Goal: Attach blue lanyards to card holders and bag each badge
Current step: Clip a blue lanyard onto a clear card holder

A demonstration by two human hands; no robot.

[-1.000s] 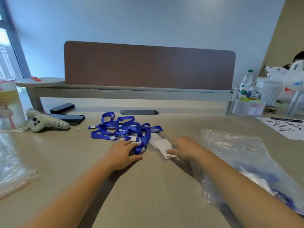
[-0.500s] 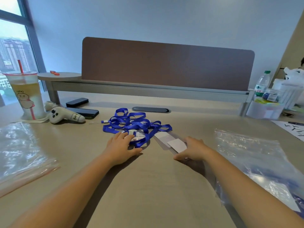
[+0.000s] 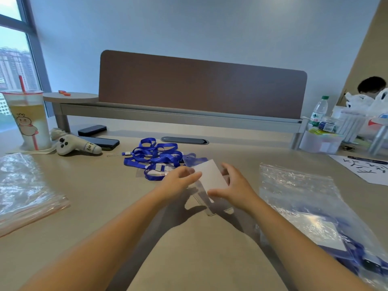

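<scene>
1. Two clear zip bags lie on the desk (image 3: 100, 206), one at each side edge; the left bag (image 3: 23, 185) lies flat with its red-striped seal toward the near left corner.
2. Far left edge: a lidded drink cup (image 3: 29, 120) with a red straw stands upright; just beside it lies a small plush toy (image 3: 73, 144), and behind the toy are two dark phones (image 3: 98, 141), lying flat.
3. Centre, toward the far edge: a tangled pile of blue lanyards (image 3: 155, 156) rests on the desk, below a dark cable slot (image 3: 184, 140).
4. Left hand (image 3: 178, 181): raised off the desk, fingers curled, pinching the left edge of the card holder (image 3: 207, 175).
5. Card holder: a clear sleeve with a white card inside, held tilted above the desk centre, just right of the lanyard pile, between both hands.
6. Right hand (image 3: 233, 185): grasps the holder's right and lower edge, thumb at the lower corner, fingers curled behind.
7. Right edge: the second bag (image 3: 304, 206) holds blue straps and white cards; I cannot tell how many.
8. Far right corner: a water bottle (image 3: 319, 112), a clear tub (image 3: 321, 141), a written sheet of paper (image 3: 363, 169) with a pen (image 3: 367, 160) on it, and a person (image 3: 371, 86) partly hidden by white bags.
</scene>
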